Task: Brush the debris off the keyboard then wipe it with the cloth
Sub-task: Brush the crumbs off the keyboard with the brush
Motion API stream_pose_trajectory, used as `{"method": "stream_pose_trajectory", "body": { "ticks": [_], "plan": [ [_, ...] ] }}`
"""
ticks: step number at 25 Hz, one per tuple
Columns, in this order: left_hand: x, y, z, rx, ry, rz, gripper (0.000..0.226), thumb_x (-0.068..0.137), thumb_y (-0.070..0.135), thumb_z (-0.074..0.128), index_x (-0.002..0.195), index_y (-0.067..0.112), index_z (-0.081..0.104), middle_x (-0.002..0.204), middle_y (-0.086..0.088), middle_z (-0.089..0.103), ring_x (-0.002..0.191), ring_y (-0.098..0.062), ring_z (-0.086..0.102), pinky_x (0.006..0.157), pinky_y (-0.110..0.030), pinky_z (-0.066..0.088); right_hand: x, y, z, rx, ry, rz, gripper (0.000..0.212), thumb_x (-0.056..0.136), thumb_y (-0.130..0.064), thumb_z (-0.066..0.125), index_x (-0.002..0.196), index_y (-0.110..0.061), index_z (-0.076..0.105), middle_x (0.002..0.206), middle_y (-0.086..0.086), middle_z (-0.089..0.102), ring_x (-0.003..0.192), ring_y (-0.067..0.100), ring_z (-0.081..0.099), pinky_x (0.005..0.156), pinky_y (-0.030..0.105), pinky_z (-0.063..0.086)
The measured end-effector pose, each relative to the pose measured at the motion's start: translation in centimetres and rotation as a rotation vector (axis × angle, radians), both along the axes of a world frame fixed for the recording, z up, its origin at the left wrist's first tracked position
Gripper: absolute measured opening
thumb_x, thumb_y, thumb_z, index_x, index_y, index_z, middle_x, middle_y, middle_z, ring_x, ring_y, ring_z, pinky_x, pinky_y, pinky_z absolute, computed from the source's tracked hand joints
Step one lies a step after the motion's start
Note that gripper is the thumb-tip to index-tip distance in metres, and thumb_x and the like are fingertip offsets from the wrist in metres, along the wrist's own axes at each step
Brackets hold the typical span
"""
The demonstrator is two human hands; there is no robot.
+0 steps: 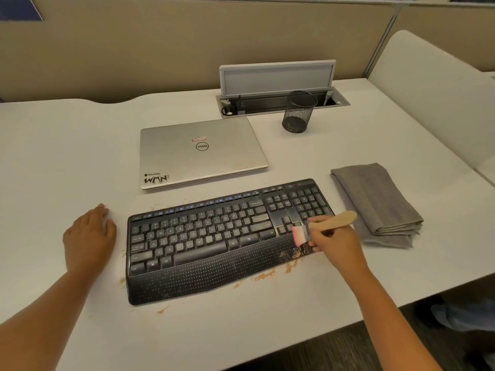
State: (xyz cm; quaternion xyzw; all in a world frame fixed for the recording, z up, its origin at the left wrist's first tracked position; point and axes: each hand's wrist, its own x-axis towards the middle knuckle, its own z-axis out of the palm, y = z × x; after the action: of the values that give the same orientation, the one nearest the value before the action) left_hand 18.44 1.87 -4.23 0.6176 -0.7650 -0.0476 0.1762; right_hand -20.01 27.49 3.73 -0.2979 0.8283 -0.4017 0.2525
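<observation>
with your right hand (330,238) pinching the brush (325,226) over the keyboard (214,236) mid-desk and your left hand (88,234) flat, fingers relaxed, beside it, a hard flick could send crumbs (288,254) onto the nearby cloth (377,202).

An office workstation: a white desk (80,145) backed by beige cubicle partitions (160,44), with a flip-up power and cable box (278,84) set into it, a closed laptop (201,153), a keyboard (222,236) and a mesh pen cup (298,112).
</observation>
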Motion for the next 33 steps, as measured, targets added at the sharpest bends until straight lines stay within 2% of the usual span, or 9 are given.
{"method": "stream_pose_trajectory", "body": {
  "ticks": [3,6,11,16,19,24,27,31,33],
  "plan": [
    [-0.2,-0.2,0.0,0.019,0.008,0.011,0.035,0.095,0.016,0.047,0.128,0.004,0.051,0.135,-0.016,0.053,0.122,-0.038,0.048,0.101,-0.053,0.035,0.6,0.5,0.6,-0.072,-0.035,0.057,0.021,0.088,-0.011,0.063,0.107,-0.019,0.067,0.088,0.000,0.070,0.065,0.001,0.067,0.058,0.020,0.057],
    [-0.1,-0.1,0.1,0.017,-0.010,0.011,0.038,0.095,0.017,0.046,0.129,0.004,0.051,0.135,-0.015,0.052,0.121,-0.037,0.049,0.101,-0.052,0.037,3.4,0.1,1.7,-0.213,-0.114,0.136,0.021,0.083,-0.013,0.067,0.100,-0.026,0.068,0.089,-0.001,0.071,0.071,0.005,0.068,0.059,0.019,0.056],
    [-0.3,0.0,0.3,0.018,-0.012,0.011,0.037,0.094,0.016,0.047,0.129,0.003,0.051,0.132,-0.017,0.055,0.118,-0.038,0.051,0.099,-0.051,0.037,9.0,-1.8,2.3,-0.262,0.003,0.347,0.018,0.080,-0.011,0.070,0.084,-0.029,0.068,0.084,-0.011,0.065,0.078,-0.003,0.062,0.063,0.008,0.049],
    [-0.5,0.0,0.4,0.025,-0.010,0.022,0.038,0.093,0.018,0.046,0.129,0.005,0.050,0.130,-0.016,0.055,0.119,-0.037,0.050,0.100,-0.050,0.036,15.5,-3.5,0.4,-0.399,-0.015,0.638,0.009,0.080,-0.022,0.063,0.084,-0.019,0.071,0.089,-0.010,0.064,0.087,0.006,0.062,0.076,0.017,0.052],
    [-0.4,0.0,0.4,0.039,-0.014,0.025,0.041,0.093,0.020,0.045,0.131,0.006,0.048,0.132,-0.015,0.054,0.121,-0.035,0.049,0.101,-0.049,0.035,19.4,-4.6,-0.5,-0.372,-0.026,0.781,0.014,0.078,-0.019,0.065,0.089,-0.013,0.072,0.100,-0.006,0.057,0.094,0.003,0.057,0.083,0.011,0.044],
    [-0.3,-0.1,0.4,0.055,0.001,0.020,0.042,0.092,0.019,0.046,0.131,0.005,0.048,0.131,-0.015,0.054,0.121,-0.035,0.048,0.101,-0.048,0.035,23.9,-6.5,-1.7,-0.356,0.043,0.905,0.018,0.077,-0.012,0.066,0.094,-0.007,0.071,0.101,0.003,0.055,0.088,0.009,0.057,0.079,0.020,0.049],
    [-0.3,0.1,0.4,0.063,0.008,0.006,0.041,0.092,0.019,0.046,0.131,0.003,0.048,0.129,-0.017,0.055,0.121,-0.036,0.048,0.100,-0.048,0.035,22.6,-5.7,-1.8,-0.299,0.021,0.857,0.018,0.077,-0.011,0.069,0.095,-0.009,0.070,0.097,0.000,0.055,0.083,0.007,0.055,0.073,0.018,0.049],
    [-0.5,0.6,0.8,0.039,0.028,-0.023,0.042,0.093,0.017,0.046,0.132,0.000,0.046,0.133,-0.019,0.052,0.123,-0.037,0.047,0.101,-0.049,0.033,17.3,-2.6,0.0,-0.217,-0.104,0.489,0.018,0.073,-0.018,0.071,0.085,-0.031,0.071,0.089,-0.012,0.057,0.080,0.005,0.055,0.065,0.015,0.048],
    [-0.5,0.6,0.7,0.040,0.025,-0.027,0.043,0.094,0.017,0.045,0.133,0.000,0.045,0.134,-0.020,0.050,0.124,-0.037,0.045,0.103,-0.048,0.031,14.9,-2.0,0.9,-0.115,-0.064,0.316,0.023,0.074,-0.011,0.071,0.079,-0.033,0.071,0.087,-0.011,0.059,0.077,0.002,0.055,0.061,0.015,0.046]
  ]
}}
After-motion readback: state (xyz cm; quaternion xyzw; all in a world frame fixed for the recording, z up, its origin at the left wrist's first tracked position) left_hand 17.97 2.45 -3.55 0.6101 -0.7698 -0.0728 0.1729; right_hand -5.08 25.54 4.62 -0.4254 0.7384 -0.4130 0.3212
